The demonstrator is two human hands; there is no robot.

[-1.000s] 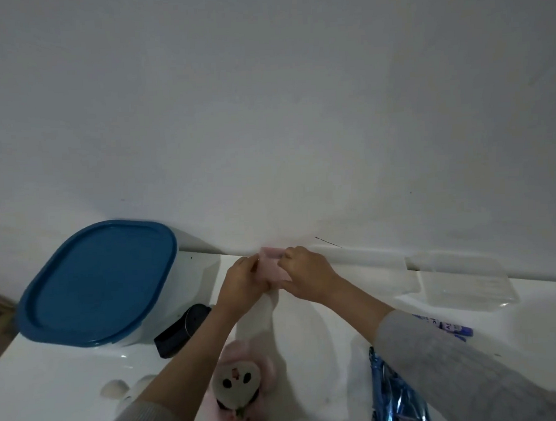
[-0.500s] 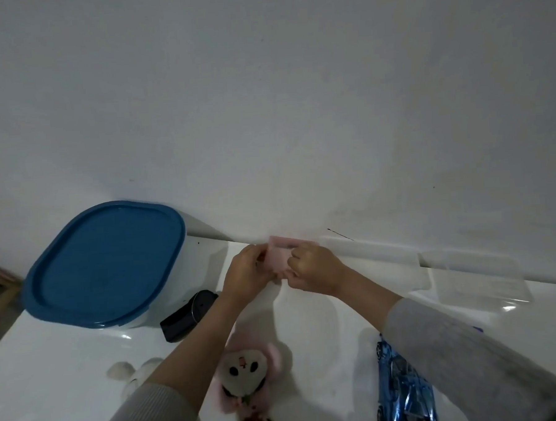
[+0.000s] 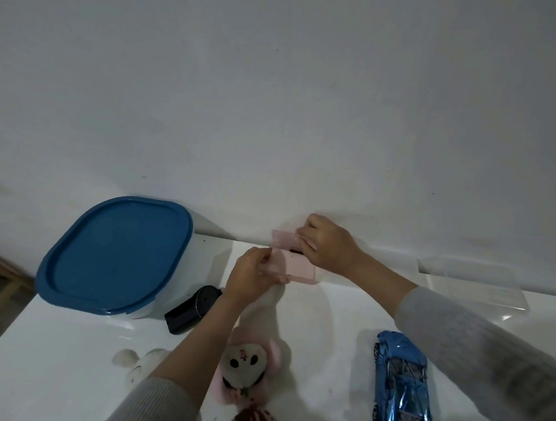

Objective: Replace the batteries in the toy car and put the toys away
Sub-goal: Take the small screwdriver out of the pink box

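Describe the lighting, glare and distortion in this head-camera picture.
Head view: dim, bluish light; wide-angle bending curves the white table's far edge; small glare spots on the clear plastic lid and the shiny blue toy car; soft shadows lie under both forearms; the edges look soft.

toy car [image 3: 400, 381]: shiny blue, lying on white table, nose toward wall
pink box [image 3: 292, 262]: translucent, flap lifting open, sitting by wall
plush toys [image 3: 244, 369]: lying near front edge

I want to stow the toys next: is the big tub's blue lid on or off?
On. The blue lid sits flat over the white tub, covering its whole top; whether it is snapped tight cannot be told.
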